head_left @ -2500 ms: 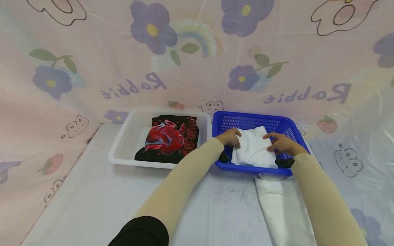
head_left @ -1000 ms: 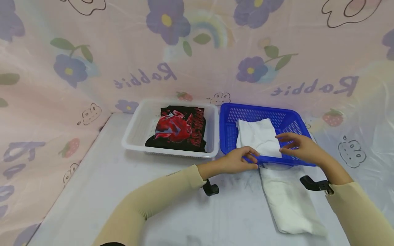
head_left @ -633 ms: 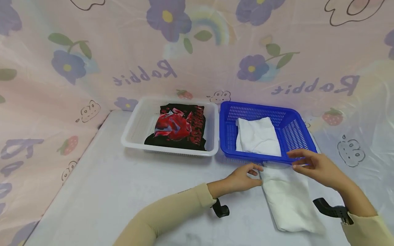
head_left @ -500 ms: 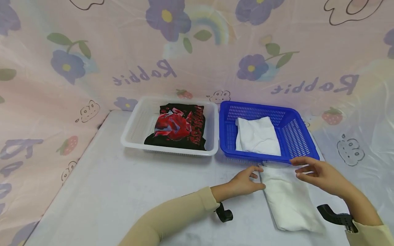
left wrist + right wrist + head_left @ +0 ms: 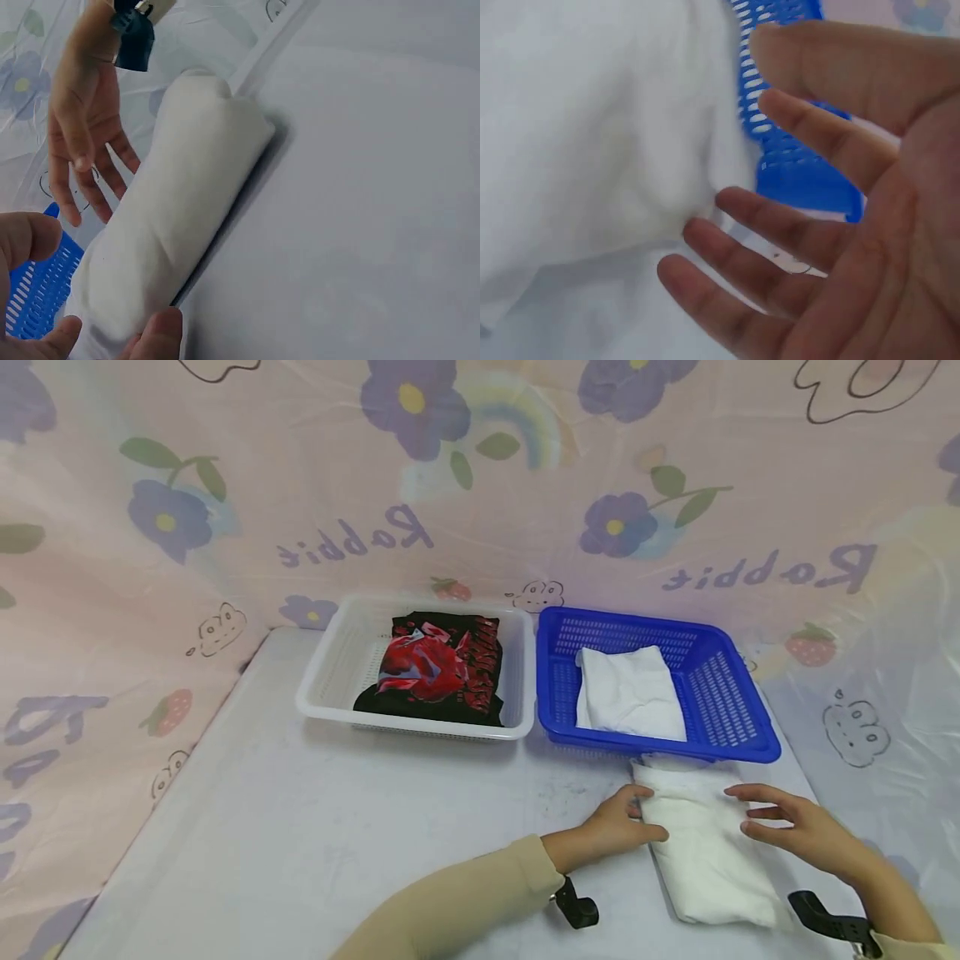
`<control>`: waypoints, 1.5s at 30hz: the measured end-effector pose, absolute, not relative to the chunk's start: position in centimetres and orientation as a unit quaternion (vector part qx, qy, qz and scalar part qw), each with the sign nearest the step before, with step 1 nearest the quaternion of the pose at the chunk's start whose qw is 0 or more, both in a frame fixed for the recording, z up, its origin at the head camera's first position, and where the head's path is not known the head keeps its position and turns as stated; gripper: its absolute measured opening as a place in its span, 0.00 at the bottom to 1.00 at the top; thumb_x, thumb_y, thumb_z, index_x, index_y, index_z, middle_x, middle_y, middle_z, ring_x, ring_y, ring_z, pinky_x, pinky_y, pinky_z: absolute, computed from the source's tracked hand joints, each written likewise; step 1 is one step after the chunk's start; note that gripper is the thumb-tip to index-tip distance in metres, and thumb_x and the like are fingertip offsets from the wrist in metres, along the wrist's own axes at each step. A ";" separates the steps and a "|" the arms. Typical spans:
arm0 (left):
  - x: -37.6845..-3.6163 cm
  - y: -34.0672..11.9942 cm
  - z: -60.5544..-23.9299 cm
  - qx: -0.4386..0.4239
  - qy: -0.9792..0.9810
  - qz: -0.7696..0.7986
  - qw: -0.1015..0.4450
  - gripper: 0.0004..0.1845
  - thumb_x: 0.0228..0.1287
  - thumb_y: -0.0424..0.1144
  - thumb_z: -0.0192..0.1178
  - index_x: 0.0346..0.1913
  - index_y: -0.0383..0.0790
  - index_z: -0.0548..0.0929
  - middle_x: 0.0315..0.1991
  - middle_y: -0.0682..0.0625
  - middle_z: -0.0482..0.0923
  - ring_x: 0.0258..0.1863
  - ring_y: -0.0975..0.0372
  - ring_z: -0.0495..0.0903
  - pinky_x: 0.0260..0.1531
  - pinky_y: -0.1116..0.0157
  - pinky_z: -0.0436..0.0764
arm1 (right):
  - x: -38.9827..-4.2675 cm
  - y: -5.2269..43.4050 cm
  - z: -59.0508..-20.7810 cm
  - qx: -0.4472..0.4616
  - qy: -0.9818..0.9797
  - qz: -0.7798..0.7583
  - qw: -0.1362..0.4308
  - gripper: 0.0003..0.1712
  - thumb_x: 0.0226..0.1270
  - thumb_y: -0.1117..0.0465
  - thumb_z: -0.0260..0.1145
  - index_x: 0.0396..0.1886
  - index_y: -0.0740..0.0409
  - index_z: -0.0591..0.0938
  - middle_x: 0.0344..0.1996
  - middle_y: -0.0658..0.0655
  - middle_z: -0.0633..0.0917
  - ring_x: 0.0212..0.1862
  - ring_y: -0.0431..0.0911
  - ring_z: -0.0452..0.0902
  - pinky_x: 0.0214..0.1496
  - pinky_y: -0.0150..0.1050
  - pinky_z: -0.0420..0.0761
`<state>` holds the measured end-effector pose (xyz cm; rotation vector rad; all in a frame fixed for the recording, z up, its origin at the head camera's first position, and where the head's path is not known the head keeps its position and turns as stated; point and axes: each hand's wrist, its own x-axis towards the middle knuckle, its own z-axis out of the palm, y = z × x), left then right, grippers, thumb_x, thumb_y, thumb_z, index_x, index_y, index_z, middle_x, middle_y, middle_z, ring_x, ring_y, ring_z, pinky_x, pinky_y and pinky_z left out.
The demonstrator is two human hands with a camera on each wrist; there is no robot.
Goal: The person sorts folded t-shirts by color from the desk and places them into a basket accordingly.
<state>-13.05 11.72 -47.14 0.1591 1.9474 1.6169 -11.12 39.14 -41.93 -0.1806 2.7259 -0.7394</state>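
A folded white cloth garment (image 5: 708, 860) lies lengthwise on the table, in front of the blue basket (image 5: 727, 689). At its left edge is my left hand (image 5: 617, 822), thumb and fingertips apart and touching the cloth near its far end. My right hand (image 5: 810, 835) hovers by the right edge, fingers spread and slightly bent. In the right wrist view the fingertips (image 5: 686, 281) come close to the white cloth (image 5: 592, 135); whether they touch is unclear. The left wrist view shows the garment (image 5: 184, 180) as a thick, soft bundle. Neither hand grips anything.
Inside the blue basket lies another folded white garment (image 5: 630, 693). To its left stands a white basket (image 5: 412, 724) holding a folded black garment with a red print (image 5: 431, 668). A patterned plastic sheet (image 5: 480, 527) hangs behind the baskets.
Both hands have left the white garment in the blue basket and come back toward the near side, to the folded white garment on the table. The view has shifted slightly.
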 end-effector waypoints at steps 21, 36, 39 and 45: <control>-11.5 14.7 -47.9 0.057 0.802 0.557 0.206 0.39 0.43 0.37 0.72 0.60 0.64 0.69 0.41 0.56 0.70 0.37 0.70 0.68 0.38 0.73 0.72 | -11.8 40.2 -45.1 -0.068 0.880 -0.400 0.249 0.37 0.67 0.59 0.63 0.71 0.59 0.58 0.55 0.65 0.72 0.43 0.35 0.79 0.37 0.38 0.82; -11.6 14.4 -49.0 0.138 0.818 0.524 0.193 0.34 0.47 0.37 0.71 0.59 0.61 0.72 0.47 0.59 0.75 0.46 0.73 0.72 0.46 0.74 0.73 | -10.8 39.5 -45.7 -0.066 0.825 -0.493 0.269 0.35 0.71 0.62 0.59 0.73 0.53 0.54 0.50 0.39 0.73 0.46 0.41 0.82 0.40 0.47 0.84; -11.4 14.3 -49.0 0.146 0.814 0.528 0.191 0.34 0.45 0.36 0.71 0.58 0.59 0.72 0.49 0.59 0.76 0.48 0.73 0.72 0.47 0.74 0.73 | -10.3 39.3 -45.3 -0.067 0.818 -0.501 0.275 0.35 0.72 0.62 0.58 0.73 0.53 0.54 0.49 0.37 0.75 0.46 0.44 0.83 0.39 0.50 0.84; -11.1 13.6 -49.0 0.161 0.806 0.537 0.191 0.33 0.44 0.35 0.71 0.56 0.56 0.72 0.50 0.60 0.76 0.47 0.74 0.72 0.45 0.74 0.74 | -9.6 38.5 -44.9 -0.076 0.812 -0.507 0.281 0.34 0.72 0.63 0.57 0.73 0.51 0.55 0.49 0.38 0.75 0.44 0.46 0.83 0.38 0.49 0.84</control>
